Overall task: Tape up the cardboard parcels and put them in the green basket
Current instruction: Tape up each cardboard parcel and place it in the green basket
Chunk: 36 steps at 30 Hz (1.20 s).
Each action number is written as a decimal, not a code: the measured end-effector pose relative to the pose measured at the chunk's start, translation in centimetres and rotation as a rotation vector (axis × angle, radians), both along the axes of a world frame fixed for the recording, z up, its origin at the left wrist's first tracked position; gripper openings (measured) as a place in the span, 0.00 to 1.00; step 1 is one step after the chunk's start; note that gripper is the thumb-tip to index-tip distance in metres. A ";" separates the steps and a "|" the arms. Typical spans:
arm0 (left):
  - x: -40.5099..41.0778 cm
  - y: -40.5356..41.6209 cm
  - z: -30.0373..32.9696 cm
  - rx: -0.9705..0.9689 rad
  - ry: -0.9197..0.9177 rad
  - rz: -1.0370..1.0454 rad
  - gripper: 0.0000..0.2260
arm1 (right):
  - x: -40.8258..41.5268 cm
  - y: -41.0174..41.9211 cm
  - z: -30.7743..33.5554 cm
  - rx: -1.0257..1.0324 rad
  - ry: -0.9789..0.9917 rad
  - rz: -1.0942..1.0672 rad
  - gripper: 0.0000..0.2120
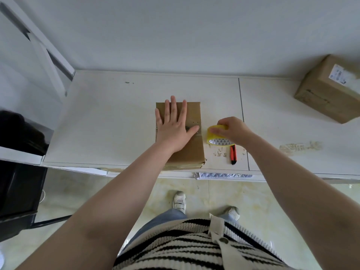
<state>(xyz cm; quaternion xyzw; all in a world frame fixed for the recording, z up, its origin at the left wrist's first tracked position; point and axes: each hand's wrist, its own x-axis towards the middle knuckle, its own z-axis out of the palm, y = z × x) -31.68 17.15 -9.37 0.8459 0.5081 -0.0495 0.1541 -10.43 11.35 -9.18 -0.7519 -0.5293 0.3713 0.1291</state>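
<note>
— So where is the parcel (pixel 180 133)?
— On the white desk (pixel 116 117), near the front edge. Left hand (pixel 171 127) lies flat on it, fingers (pixel 173 108) spread.
— And the right hand (pixel 232 129)?
— Its fingers grip the yellow tape roll (pixel 216 136) (just beside the parcel).

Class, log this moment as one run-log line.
left hand: flat on parcel | right hand: gripping tape roll | cutter: on table | second parcel: far right
</note>
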 end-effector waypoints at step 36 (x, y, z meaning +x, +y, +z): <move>-0.3 -0.1 -0.8 0.124 -0.009 -0.018 0.44 | -4.5 0.9 3.7 0.158 0.342 -0.330 0.06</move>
